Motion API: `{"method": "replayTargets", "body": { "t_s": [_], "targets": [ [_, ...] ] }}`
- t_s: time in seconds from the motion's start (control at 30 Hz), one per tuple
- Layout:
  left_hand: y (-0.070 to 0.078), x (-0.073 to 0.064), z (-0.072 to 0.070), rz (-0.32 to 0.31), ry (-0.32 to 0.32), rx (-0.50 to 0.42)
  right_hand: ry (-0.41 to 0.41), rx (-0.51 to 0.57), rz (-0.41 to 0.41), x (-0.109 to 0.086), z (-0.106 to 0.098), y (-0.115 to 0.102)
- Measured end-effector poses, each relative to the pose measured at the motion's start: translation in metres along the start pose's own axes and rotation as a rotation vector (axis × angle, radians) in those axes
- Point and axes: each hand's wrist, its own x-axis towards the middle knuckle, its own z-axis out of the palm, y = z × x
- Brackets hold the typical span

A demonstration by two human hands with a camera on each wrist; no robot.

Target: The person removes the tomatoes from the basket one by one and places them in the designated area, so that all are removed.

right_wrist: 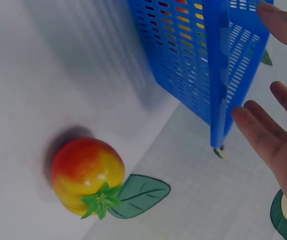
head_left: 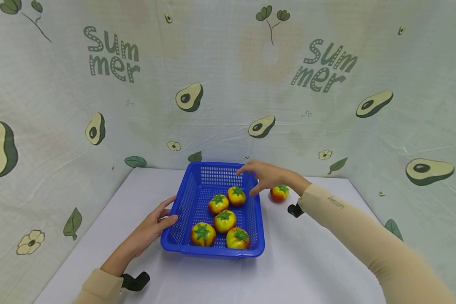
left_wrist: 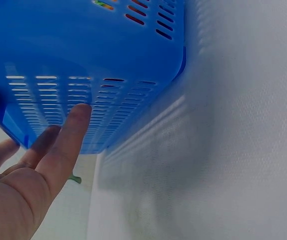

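White tabletop [head_left: 308,253] bears one basket [head_left: 213,252], five fruits [head_left: 225,222] inside, one outside — left fingers [left_wrist: 72,140] and right fingers [right_wrist: 258,132] spread.

Head view above — wrist views beside basket [head_left: 213,252]

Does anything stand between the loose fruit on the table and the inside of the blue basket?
Yes: the basket's right wall stands between the loose fruit and the inside. The right hand is raised near that side; no other object shows between them.
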Motion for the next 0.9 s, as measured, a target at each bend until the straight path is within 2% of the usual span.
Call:
{"method": "replayTargets", "body": {
  "t_s": [0.37,0.6,0.9],
  "targets": [
    [-0.002,0.001,-0.001,0.005,-0.008,0.0,-0.082,-0.041,-0.006,0.025,0.017,0.002],
    [-0.001,0.001,-0.002,0.004,-0.007,0.003,-0.13,-0.108,0.001,0.04,0.03,0.003],
    [0.0,0.001,-0.002,-0.001,-0.002,0.006,-0.196,-0.11,0.037,0.052,0.041,0.0]
  ]
}}
